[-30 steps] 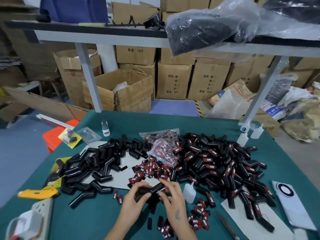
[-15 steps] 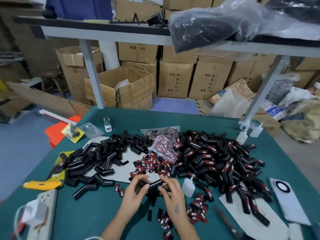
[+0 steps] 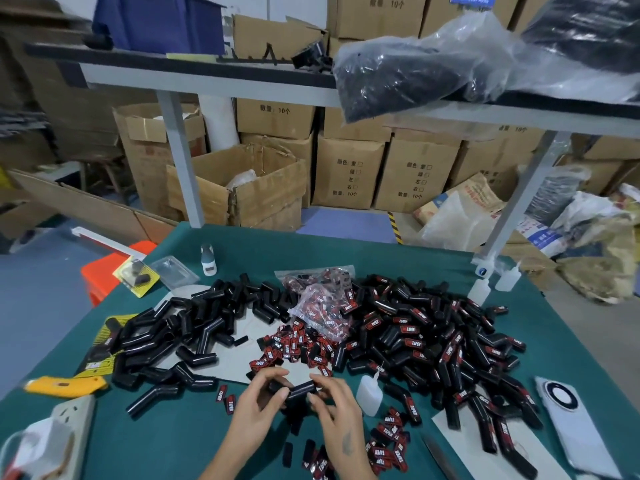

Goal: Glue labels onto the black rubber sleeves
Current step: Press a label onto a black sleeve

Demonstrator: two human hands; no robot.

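Both my hands, left hand (image 3: 258,401) and right hand (image 3: 334,405), pinch one sleeve (image 3: 299,389) above the table (image 3: 180,441); I judge: steady it and press the label flat, square.

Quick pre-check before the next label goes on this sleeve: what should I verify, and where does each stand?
1. Sleeve held by both hands, left hand and right hand: ok.
2. Glue bottle upright beside the right hand: ok.
3. Loose labels close by: ok.
4. Label already on this sleeve: cannot tell.
5. Glue already on this sleeve: cannot tell.
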